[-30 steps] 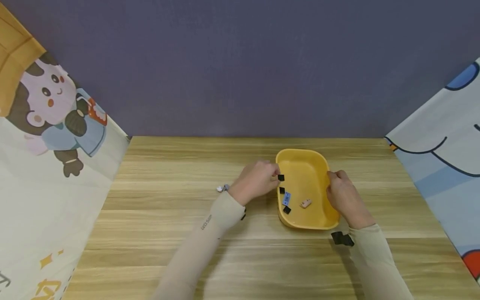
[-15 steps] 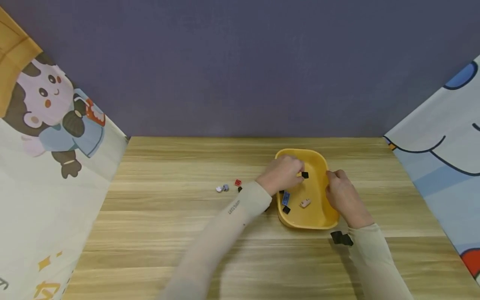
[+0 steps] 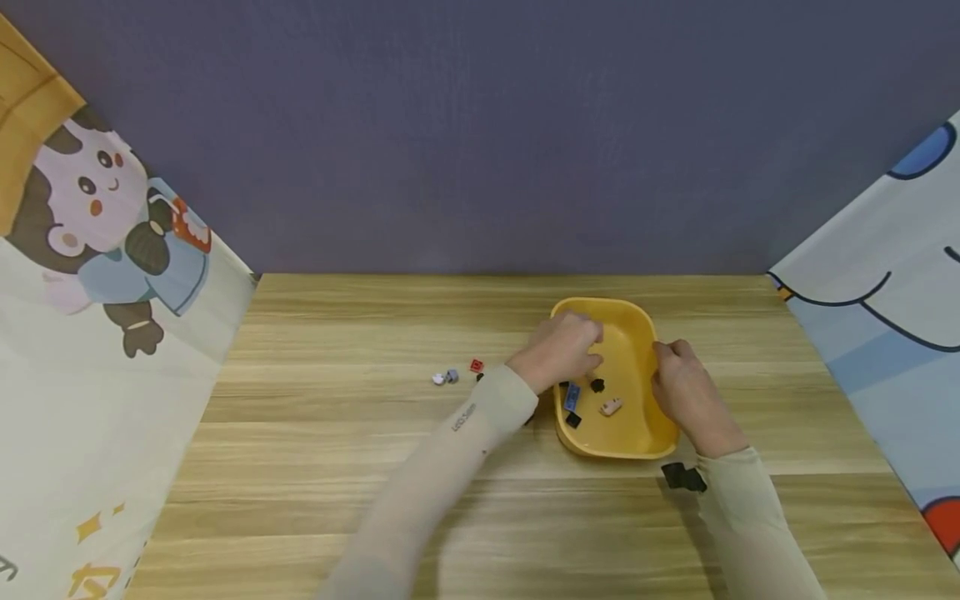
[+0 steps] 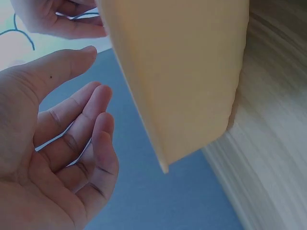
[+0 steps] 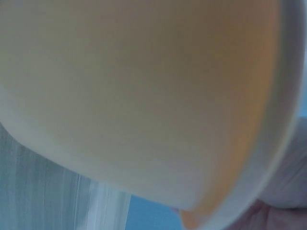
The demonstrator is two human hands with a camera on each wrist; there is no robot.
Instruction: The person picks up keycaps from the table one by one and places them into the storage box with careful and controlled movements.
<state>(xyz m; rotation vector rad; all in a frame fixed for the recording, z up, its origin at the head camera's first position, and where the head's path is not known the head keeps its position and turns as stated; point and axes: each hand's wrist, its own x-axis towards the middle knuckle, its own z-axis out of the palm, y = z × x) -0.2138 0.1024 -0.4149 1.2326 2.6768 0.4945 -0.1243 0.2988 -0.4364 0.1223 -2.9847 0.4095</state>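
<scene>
A yellow plastic bin [image 3: 637,429] stands on the wooden table, and its outer wall [image 4: 182,72] fills much of the left wrist view. My right hand [image 3: 686,390] grips its right rim. Over the bin's left rim is my left hand [image 3: 562,348], thumb apart from loosely bent fingers, with nothing between them. Inside the bin lie a small black piece [image 3: 597,385] just below the left hand, a blue toy brick [image 3: 572,397], another black piece [image 3: 573,420] and a pinkish-beige piece [image 3: 611,407]. The left hand hides part of the bin's upper left.
Left of the bin, a red toy brick [image 3: 477,366], a grey piece [image 3: 452,376] and a white piece [image 3: 438,379] lie on the table [image 3: 337,433]. A dark piece is partly hidden by the left sleeve [image 3: 480,417]. Black objects [image 3: 684,477] show beside the right wrist.
My left hand moved right from the bin's left rim to over its inside and let go of a black piece, which now lies in the bin. The right hand has stayed on the rim.
</scene>
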